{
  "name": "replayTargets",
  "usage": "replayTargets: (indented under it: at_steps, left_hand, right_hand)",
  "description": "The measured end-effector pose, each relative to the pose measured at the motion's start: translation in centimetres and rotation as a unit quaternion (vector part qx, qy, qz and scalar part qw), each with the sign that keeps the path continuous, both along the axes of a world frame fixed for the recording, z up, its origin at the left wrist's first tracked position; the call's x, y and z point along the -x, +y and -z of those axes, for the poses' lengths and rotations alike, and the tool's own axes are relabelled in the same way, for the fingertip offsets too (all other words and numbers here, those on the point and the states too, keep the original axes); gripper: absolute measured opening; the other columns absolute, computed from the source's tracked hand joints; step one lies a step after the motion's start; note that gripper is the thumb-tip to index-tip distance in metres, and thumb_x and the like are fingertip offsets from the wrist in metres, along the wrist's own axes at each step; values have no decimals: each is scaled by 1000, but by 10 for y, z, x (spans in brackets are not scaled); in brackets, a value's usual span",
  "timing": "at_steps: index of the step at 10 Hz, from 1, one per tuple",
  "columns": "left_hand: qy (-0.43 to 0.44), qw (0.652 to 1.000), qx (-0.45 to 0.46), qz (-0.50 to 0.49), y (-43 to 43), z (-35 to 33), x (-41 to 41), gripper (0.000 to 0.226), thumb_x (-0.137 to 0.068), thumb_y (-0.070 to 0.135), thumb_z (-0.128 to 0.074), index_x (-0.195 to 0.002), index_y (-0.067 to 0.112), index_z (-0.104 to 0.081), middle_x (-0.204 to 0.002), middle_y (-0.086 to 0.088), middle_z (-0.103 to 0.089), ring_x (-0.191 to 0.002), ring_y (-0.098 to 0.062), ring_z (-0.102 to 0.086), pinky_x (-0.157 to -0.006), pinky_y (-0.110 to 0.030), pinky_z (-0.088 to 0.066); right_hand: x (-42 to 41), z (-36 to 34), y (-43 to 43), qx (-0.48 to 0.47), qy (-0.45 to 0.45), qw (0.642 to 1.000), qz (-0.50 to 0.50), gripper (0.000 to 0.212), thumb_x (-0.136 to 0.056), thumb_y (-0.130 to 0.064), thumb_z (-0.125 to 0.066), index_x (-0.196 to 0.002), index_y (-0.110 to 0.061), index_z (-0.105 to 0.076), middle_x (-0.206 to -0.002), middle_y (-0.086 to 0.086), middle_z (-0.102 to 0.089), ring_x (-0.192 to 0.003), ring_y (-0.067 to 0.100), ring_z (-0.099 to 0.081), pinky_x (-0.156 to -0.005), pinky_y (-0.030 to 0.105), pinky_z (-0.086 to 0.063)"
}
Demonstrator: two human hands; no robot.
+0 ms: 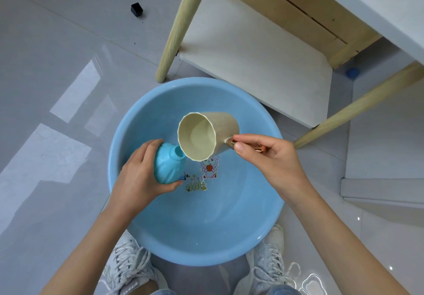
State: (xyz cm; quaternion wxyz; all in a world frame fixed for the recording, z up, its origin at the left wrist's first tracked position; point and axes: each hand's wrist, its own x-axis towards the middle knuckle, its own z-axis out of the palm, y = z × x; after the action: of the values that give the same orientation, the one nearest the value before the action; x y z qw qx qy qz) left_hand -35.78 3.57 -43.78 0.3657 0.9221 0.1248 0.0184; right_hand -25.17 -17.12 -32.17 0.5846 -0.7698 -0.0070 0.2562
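Plainly, left fingers (146, 151) grip one bottle (167, 168), right fingers (253, 138) pinch one cup (199, 137).

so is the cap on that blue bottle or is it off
Off. The blue bottle, gripped in the left hand over the basin, shows a bare, open neck pointing toward the tipped cup.

Head view — looks steeply down, close over the basin (263, 232).
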Motion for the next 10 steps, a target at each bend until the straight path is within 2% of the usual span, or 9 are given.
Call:
replayTargets:
  at_steps: [1,3,4,6,10]
  left_hand:
    - [0,1000,1,0,0,1,0,93,-49,39,-91,-127,8,-49,-122,-6,-57,-108,-30,-57,-85,-41,-48]
    - [1,1000,-1,-4,0,1,0,94,-50,38,-91,-128,9,-49,-123,-5,-57,-109,-29,-57,-85,-40,-47]
    - [3,1000,-2,-4,0,0,0,94,-50,39,-91,-128,9,-49,-123,-5,-57,-109,-29,-56,-85,-40,-46]
    - [3,1000,1,-8,-1,-1,0,93,-50,38,-91,-127,9,-49,-123,-5,-57,-108,-29,-57,-85,-41,-46]
    - [5,1000,-3,-9,-1,-2,0,93,-50,40,-91,-128,9,-49,-122,-5,-57,-107,-30,-57,-84,-41,-47]
  right_hand:
    - [0,0,2,-8,-29,999,-20,26,-65,-23,-75,-89,-14,-74,-88,-8,-74,-79,5,-67,-75,14,-49]
    - [2,-1,0,8,-91,994,-57,23,-68,-25,-82,-89,-24,-74,-98,-5,-71,-81,12,-67,-78,17,-49]
    - [3,0,1,26,-116,991,-69,24,-68,-24,-80,-91,-24,-74,-102,-5,-70,-84,14,-68,-80,20,-50]
    - [7,-2,1,56,-160,982,-86,33,-68,-41,-76,-97,-25,-74,-105,-9,-68,-91,19,-68,-83,25,-52]
    - [10,-5,2,83,-217,967,-107,37,-71,-39,-75,-103,-19,-73,-109,-6,-65,-93,18,-66,-83,26,-53]
